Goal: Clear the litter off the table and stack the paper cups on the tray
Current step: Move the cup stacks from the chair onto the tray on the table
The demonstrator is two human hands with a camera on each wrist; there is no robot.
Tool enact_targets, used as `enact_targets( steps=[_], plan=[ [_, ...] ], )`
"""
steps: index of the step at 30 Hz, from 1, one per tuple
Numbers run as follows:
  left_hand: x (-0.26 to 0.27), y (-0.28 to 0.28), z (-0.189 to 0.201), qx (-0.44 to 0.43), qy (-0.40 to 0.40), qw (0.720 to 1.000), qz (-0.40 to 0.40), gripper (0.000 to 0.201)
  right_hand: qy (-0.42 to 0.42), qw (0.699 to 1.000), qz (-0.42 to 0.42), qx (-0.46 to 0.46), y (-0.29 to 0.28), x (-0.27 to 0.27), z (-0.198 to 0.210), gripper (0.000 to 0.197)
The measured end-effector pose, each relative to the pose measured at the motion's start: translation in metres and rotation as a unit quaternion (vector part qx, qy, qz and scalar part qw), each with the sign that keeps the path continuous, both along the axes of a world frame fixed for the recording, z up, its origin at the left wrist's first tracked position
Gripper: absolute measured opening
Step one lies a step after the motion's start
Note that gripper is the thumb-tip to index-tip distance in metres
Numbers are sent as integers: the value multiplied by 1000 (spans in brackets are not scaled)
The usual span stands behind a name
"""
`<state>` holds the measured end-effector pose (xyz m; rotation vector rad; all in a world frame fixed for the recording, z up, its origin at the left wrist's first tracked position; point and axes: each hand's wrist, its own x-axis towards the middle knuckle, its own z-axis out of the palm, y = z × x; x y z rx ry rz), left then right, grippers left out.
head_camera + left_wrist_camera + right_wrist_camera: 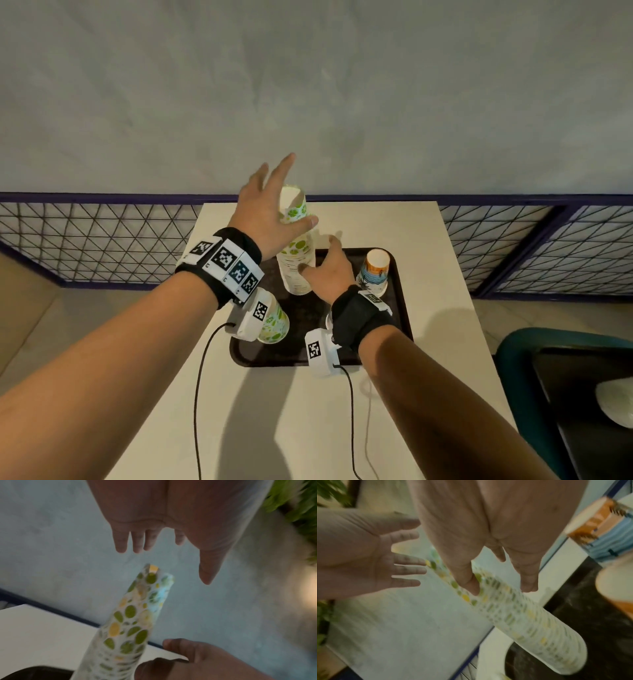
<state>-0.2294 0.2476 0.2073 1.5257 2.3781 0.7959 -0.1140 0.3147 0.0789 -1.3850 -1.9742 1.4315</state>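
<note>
A tall stack of green-dotted paper cups [295, 260] stands upside down on the dark tray [301, 346]. My left hand [274, 198] hovers by the stack's top with fingers spread and holds nothing. In the left wrist view the left hand [163, 540] is clear of the stack [130, 622]. My right hand [325, 267] is beside the stack lower down, fingers straight, thumb at its side. The right wrist view shows the right hand [496, 568] over the blurred stack [522, 615]. A shorter orange-and-blue cup stack [373, 270] stands on the tray's right.
Another green-dotted cup [275, 327] sits on the tray under my left wrist. The white table [435, 308] ends at a wire-mesh fence [102, 240]. A teal bin with a black liner [565, 394] stands at the right and holds something white.
</note>
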Motion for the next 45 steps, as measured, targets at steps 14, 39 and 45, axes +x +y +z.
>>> enact_targets(
  steps=[14, 39, 45],
  plan=[
    [279, 9, 4, 61, -69, 955, -280, 79, 45, 976, -202, 73, -59, 364, 31, 71],
    [717, 23, -93, -165, -180, 842, -481, 112, -125, 895, -427, 1, -143, 715, -109, 86],
    [701, 29, -102, -155, -195, 858, -450, 91, -113, 907, -404, -17, -118, 715, -136, 98]
  ],
)
